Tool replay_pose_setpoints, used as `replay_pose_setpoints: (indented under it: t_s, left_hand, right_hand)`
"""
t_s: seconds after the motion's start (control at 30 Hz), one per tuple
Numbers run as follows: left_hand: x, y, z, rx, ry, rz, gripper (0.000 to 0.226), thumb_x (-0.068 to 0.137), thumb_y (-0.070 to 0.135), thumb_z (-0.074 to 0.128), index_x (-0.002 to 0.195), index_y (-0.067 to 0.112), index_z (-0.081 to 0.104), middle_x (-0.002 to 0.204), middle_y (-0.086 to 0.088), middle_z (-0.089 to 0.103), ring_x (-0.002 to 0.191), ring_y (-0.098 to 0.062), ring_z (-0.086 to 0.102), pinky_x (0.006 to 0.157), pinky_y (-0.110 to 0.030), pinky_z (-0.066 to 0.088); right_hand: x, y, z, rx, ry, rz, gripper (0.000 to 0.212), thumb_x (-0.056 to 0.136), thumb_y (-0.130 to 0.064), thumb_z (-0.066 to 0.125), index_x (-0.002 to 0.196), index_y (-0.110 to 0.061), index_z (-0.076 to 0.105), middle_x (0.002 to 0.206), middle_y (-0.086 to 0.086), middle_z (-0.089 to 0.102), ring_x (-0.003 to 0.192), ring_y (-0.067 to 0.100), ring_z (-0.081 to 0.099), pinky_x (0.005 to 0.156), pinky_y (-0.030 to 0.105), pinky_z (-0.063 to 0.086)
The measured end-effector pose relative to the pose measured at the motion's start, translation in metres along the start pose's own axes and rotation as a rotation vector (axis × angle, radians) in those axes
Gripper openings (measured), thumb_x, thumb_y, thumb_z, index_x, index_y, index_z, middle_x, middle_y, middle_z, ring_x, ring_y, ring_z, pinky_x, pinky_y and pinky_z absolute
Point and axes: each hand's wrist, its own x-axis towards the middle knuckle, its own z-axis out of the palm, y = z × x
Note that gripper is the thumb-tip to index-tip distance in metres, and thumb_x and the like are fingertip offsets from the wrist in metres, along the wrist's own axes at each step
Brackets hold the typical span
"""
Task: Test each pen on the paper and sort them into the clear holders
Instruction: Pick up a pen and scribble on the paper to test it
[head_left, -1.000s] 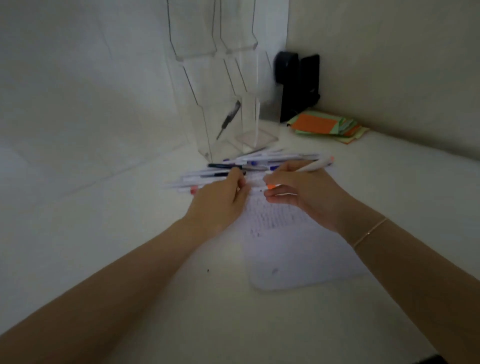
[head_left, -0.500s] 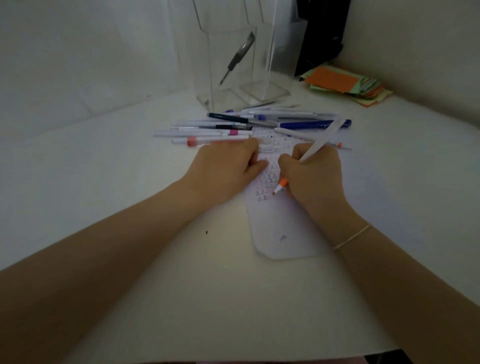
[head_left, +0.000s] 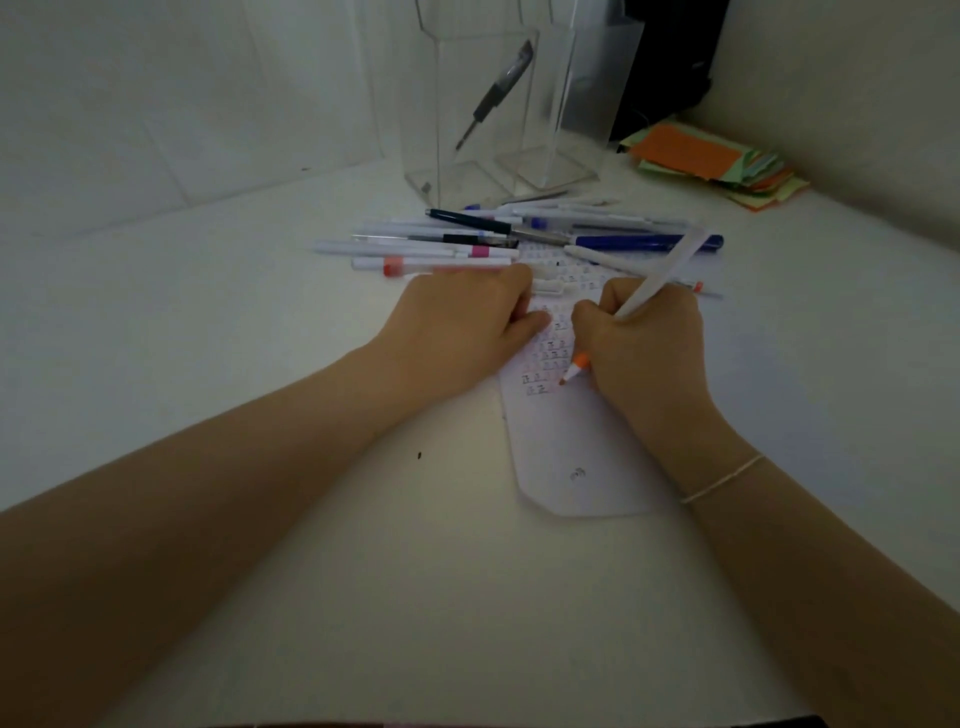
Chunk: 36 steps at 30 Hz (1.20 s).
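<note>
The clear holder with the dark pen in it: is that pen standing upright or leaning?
Leaning. The dark pen slants inside the clear holder, tip down, top end tilted right.

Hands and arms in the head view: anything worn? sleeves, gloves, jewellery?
Both forearms are bare up to the frame edge, with no sleeves visible. No gloves on the left hand or the right hand. The only item worn is a thin pale bracelet, a fine cord or chain, on the right wrist. No watch and no rings are visible; the nails are too hidden to judge.
</note>
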Motion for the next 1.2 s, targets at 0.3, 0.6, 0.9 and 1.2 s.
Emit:
replay_pose_setpoints:
  t_s: [0.3, 0.6, 0.9, 1.2]
  left_hand:
    - [0.001, 0.001, -0.001, 0.011, 0.002, 0.001, 0.025, 0.094, 0.043, 0.046, 0.083, 0.022, 0.041, 0.072, 0.008, 0.044, 0.063, -0.011, 0.046, 0.047, -0.018, 0.026]
    - [0.0, 0.0, 0.0, -0.008, 0.013, 0.004, 0.026, 0.092, 0.043, 0.048, 0.083, 0.02, 0.044, 0.063, 0.011, 0.038, 0.058, -0.009, 0.043, 0.047, -0.021, 0.029]
    - [-0.002, 0.0, -0.005, -0.351, 0.021, -0.029, 0.021, 0.089, 0.021, 0.059, 0.101, 0.02, 0.041, 0.072, 0.002, 0.056, 0.053, -0.004, 0.047, 0.049, -0.011, 0.035]
    - [-0.002, 0.001, -0.004, -0.518, -0.054, 0.056, 0.029, 0.09, 0.011, 0.055, 0.108, 0.02, 0.035, 0.071, 0.001, 0.053, 0.055, -0.001, 0.048, 0.053, -0.008, 0.035]
  right_hand:
    - [0.001, 0.001, 0.001, -0.025, -0.028, -0.018, 0.023, 0.079, 0.0, 0.057, 0.059, 0.009, 0.051, 0.051, 0.015, 0.041, 0.044, 0.012, 0.034, 0.041, 0.012, 0.029]
    - [-0.001, 0.0, 0.0, 0.045, -0.067, 0.012, 0.024, 0.078, 0.001, 0.058, 0.06, 0.014, 0.051, 0.051, 0.017, 0.046, 0.041, 0.012, 0.039, 0.038, 0.01, 0.031]
    - [0.002, -0.002, -0.009, 0.295, -0.035, 0.101, 0.03, 0.086, -0.012, 0.064, 0.061, -0.002, 0.05, 0.046, 0.005, 0.049, 0.036, 0.005, 0.04, 0.041, 0.012, 0.035]
    - [0.005, -0.011, -0.016, 1.083, -0.185, 0.341, 0.036, 0.092, -0.008, 0.051, 0.062, -0.008, 0.07, 0.066, 0.01, 0.07, 0.061, 0.024, 0.07, 0.061, 0.032, 0.06]
